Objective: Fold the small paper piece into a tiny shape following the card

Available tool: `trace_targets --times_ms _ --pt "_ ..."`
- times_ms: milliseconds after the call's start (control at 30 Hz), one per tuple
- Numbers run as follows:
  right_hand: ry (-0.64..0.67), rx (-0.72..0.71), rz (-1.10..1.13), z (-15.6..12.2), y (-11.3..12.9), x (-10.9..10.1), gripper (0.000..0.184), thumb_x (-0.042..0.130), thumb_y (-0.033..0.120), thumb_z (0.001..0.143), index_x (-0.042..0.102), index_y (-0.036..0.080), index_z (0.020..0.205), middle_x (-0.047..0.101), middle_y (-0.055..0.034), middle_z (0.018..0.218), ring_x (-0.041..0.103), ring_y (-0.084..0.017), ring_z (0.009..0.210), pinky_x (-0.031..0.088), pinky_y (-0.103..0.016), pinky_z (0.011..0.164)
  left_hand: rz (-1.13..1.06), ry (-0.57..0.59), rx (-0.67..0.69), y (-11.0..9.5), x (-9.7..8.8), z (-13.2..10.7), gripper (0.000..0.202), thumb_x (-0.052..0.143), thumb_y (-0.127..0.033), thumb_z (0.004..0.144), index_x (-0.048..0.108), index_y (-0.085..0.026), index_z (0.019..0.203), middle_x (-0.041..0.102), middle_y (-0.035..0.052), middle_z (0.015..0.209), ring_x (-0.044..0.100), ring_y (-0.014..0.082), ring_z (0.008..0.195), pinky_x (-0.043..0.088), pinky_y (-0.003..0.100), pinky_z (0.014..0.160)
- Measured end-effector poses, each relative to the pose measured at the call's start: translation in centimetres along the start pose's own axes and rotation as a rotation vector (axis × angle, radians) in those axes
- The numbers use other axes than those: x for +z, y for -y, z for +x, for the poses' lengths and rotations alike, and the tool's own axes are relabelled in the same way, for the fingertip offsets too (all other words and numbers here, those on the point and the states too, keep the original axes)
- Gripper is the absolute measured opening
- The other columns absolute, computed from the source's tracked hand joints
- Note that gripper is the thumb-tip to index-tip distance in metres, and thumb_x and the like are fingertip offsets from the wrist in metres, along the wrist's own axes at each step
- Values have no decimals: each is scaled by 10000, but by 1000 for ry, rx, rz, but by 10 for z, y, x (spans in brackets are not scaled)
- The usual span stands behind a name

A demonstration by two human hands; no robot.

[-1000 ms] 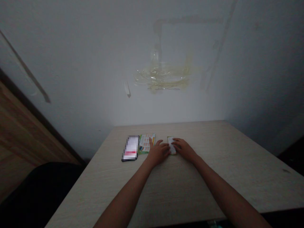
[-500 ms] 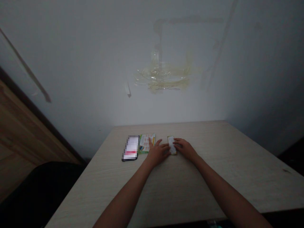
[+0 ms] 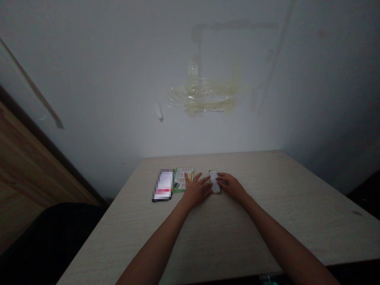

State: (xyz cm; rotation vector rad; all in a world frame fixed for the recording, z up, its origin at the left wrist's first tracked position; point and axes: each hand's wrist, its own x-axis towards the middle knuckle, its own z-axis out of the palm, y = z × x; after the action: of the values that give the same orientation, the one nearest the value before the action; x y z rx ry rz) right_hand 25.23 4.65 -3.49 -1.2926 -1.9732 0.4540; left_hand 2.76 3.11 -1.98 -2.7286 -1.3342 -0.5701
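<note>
A small, narrow printed paper (image 3: 214,183), whitish with a greenish-yellow edge, lies on the table between my two hands; it looks like a folded leaflet. My left hand (image 3: 197,190) has its fingers spread, with some fingertips on the paper's left edge. On the other side, my right hand (image 3: 232,185) rests with its fingers stretched out and a little apart, their tips on the right edge. Neither hand lifts the paper. Left of my left hand lies a larger green and white printed sheet (image 3: 180,178), its near right corner covered by that hand.
A phone (image 3: 163,186) with a blurred-out screen lies beside the printed sheet. The pale wooden table (image 3: 267,174) meets a grey wall (image 3: 118,79) bearing old clear tape (image 3: 204,97). A black object (image 3: 56,233) stands left of the table, near a wooden panel (image 3: 23,166).
My left hand has shifted very slightly left, its fingers a little more spread. The narrow paper and my right hand stay practically in place.
</note>
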Motion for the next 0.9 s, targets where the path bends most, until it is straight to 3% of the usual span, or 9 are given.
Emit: trace_targets --times_ms 233,900 --pt "-6 8 -1 -1 0 0 227 598 264 853 724 231 1039 631 -86 1262 570 -225 1180 412 -425 1060 -31 22 10 0 -1 0 307 446 -471 947 610 -408 1199 630 -26 1300 365 311 1364 -165 766 1010" --pt "1 -57 -23 0 -3 2 253 585 280 873 709 254 1092 626 -73 1286 562 -224 1193 411 -446 1057 -40 47 -32 -2 1 -2 321 418 -443 964 567 -422 1247 611 -31 1327 345 297 1389 -153 776 1006"
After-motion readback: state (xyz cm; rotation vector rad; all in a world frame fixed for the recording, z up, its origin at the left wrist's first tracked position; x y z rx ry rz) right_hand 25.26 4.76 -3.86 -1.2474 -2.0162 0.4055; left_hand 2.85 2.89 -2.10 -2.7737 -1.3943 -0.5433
